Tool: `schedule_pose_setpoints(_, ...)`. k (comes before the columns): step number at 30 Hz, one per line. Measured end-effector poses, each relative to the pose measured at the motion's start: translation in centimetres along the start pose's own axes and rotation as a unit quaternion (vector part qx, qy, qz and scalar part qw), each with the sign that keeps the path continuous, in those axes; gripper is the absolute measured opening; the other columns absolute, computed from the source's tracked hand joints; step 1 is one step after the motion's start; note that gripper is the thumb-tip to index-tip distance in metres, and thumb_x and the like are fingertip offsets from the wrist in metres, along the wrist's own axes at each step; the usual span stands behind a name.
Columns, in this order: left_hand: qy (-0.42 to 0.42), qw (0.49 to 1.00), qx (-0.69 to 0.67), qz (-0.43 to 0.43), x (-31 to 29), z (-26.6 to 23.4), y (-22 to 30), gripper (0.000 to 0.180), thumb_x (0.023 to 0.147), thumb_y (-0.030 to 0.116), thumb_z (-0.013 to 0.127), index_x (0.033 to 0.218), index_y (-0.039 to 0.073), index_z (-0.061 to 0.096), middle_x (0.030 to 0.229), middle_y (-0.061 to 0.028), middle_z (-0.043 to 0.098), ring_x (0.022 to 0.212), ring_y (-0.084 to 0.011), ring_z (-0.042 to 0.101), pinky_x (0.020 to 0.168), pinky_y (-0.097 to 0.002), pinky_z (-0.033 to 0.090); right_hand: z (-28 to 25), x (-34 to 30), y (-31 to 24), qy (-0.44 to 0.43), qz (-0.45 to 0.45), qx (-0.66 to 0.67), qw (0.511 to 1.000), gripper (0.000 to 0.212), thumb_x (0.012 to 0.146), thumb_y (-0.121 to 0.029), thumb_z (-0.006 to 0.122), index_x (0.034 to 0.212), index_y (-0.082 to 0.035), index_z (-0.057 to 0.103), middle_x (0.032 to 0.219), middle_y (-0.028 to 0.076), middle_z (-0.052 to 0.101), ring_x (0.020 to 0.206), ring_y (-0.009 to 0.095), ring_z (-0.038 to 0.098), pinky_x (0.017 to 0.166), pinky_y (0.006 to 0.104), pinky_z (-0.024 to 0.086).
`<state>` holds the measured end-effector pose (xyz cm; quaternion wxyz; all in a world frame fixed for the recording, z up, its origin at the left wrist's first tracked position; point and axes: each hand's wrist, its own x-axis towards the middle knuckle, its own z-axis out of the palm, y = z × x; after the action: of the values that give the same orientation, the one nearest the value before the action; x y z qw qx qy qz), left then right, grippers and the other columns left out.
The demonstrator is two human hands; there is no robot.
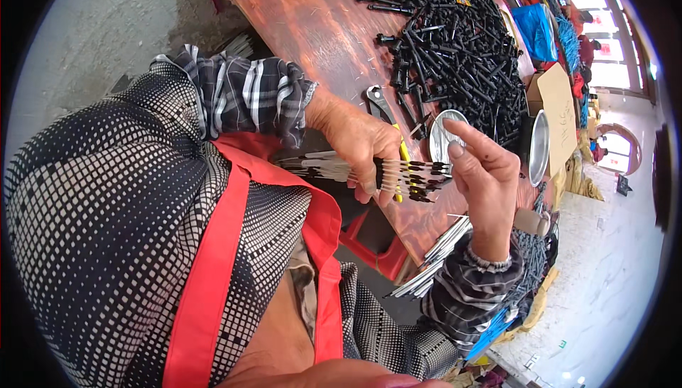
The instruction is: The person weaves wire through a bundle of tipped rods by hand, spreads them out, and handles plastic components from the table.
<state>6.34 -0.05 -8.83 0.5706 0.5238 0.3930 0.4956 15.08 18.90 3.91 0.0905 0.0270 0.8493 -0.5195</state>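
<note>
My left hand (359, 139) is closed around a bundle of thin pale rods (323, 166). Their black jointed ends (423, 175) fan out past my fingers. To the right, my right hand (490, 175) is raised near those ends, thumb and index finger brought together. Whatever sits between these fingertips is too small to make out. Behind the fingertips is a shiny round metal dish (442, 148). Pincers with yellow handles (380, 102) lie on the table beside my left hand, partly hidden by it.
Black plastic stick-like parts (455, 54) are heaped on the reddish wooden table (284, 4). A black-rimmed round metal piece (540, 148) stands by a cardboard box (558, 107). More pale rods (440, 257) lie near my right sleeve. A red plastic frame (387, 260) is below the table edge.
</note>
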Motion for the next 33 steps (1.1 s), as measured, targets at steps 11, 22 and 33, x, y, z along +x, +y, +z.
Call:
schedule_pose_setpoints(11, -0.008, 1.000, 0.004, -0.030, 0.1, -0.1, 0.8, 0.027, 0.087, 0.006, 0.067, 0.112, -0.003, 0.071, 0.093, -0.0103, 0.074, 0.079, -0.0151, 0.067, 0.071, -0.0286, 0.055, -0.6, 0.0, 0.0, 0.025, -0.210, -0.302, 0.930, 0.033, 0.087, -0.004, 0.070, 0.120, -0.006, 0.070, 0.062, -0.001, 0.052, 0.050, 0.006, 0.044, 0.045, 0.0265, 0.033)
schedule_pose_setpoints(22, 0.004, 1.000, -0.005, -0.027, 0.2, -0.2, 1.2, 0.027, 0.085, 0.005, 0.068, 0.111, -0.003, 0.071, 0.091, -0.0107, 0.074, 0.077, -0.0147, 0.067, 0.071, -0.0279, 0.055, 0.4, -1.7, -0.2, 0.085, -0.237, -0.503, 0.827, 0.037, 0.083, 0.002, 0.068, 0.119, -0.005, 0.070, 0.065, 0.004, 0.057, 0.054, 0.014, 0.055, 0.052, 0.0330, 0.044)
schedule_pose_setpoints(33, 0.061, 0.998, -0.023, -0.009, -0.1, 0.0, 0.3, 0.023, 0.086, 0.004, 0.068, 0.108, -0.004, 0.072, 0.094, -0.0111, 0.075, 0.082, -0.0155, 0.071, 0.075, -0.0283, 0.056, -0.2, -4.2, -3.7, 0.053, -0.162, -0.487, 0.857, 0.029, 0.078, 0.003, 0.065, 0.106, -0.001, 0.070, 0.062, 0.009, 0.057, 0.057, 0.023, 0.061, 0.056, 0.0344, 0.048)
